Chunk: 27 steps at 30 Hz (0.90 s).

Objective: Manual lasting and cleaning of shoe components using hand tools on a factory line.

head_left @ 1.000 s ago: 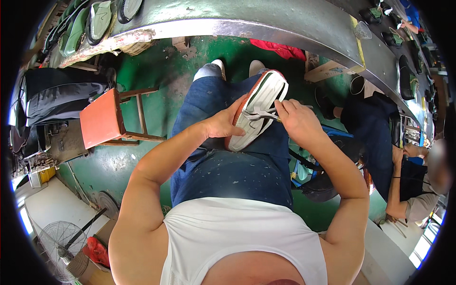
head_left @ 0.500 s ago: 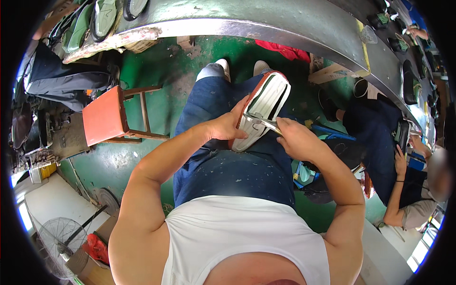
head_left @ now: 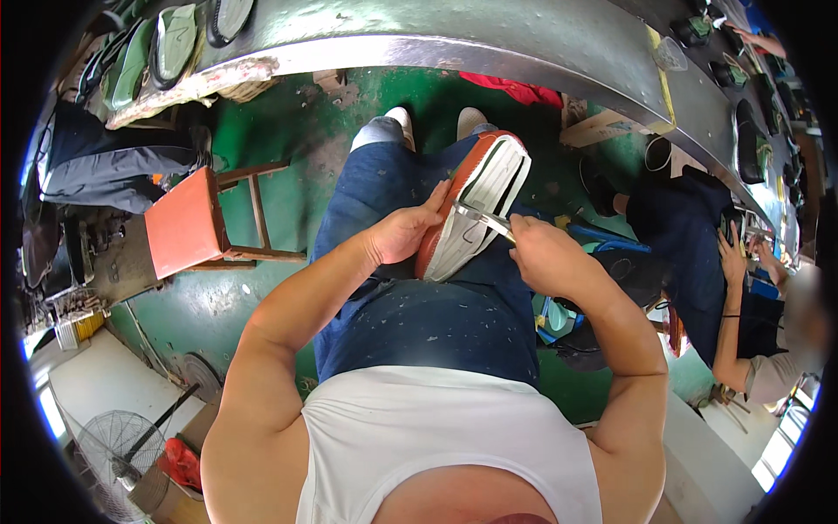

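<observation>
Wearer's hands, 2: left hand, right hand; shoe held, 1; metal hand tool, 1; white shoes on wearer's feet, 2; metal-topped bench, 1; stool, orange-red seat, 1; wire-caged fan, 1; red cloth, 1; footwear pieces at upper left, at least 3, overlapping, exact count unreadable; dark footwear pieces at right, at least 3, farther ones too small to count; other people, partly visible, 3.
</observation>
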Each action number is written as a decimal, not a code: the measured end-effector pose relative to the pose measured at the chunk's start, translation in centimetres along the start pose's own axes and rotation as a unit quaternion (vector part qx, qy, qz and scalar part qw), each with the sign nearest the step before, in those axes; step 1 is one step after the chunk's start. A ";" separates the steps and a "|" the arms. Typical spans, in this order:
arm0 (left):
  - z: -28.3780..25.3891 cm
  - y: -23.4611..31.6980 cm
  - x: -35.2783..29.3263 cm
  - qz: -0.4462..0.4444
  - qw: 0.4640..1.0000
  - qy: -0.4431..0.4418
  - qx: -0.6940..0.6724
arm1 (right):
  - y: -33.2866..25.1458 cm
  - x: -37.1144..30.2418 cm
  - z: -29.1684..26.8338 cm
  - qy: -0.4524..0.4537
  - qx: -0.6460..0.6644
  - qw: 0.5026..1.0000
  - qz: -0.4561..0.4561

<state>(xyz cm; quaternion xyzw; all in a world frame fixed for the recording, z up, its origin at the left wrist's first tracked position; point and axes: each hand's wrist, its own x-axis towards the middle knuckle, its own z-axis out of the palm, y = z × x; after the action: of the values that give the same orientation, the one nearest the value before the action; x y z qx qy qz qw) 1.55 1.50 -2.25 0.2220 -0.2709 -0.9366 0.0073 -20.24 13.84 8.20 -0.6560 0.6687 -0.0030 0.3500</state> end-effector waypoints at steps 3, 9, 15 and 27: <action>1.1 -0.1 1.1 -0.004 0.994 0.107 -0.019 | 0.2 0.5 0.6 -0.064 -0.007 0.998 0.022; -1.0 -1.8 3.7 0.062 0.872 0.371 0.312 | -0.3 1.9 8.3 0.082 0.185 0.978 0.039; -1.0 -2.2 3.4 0.211 0.766 0.342 0.501 | 2.2 1.9 4.4 0.154 0.041 0.987 0.004; 0.3 0.3 3.2 0.131 0.647 0.163 0.733 | 6.5 2.1 5.8 0.070 0.235 0.964 0.097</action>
<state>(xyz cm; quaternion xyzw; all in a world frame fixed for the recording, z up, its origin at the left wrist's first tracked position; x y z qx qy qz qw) -1.48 1.00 -3.18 0.2659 -0.8899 -0.3705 0.0084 -23.01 15.59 -0.18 -0.4851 0.7325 -0.1723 0.4454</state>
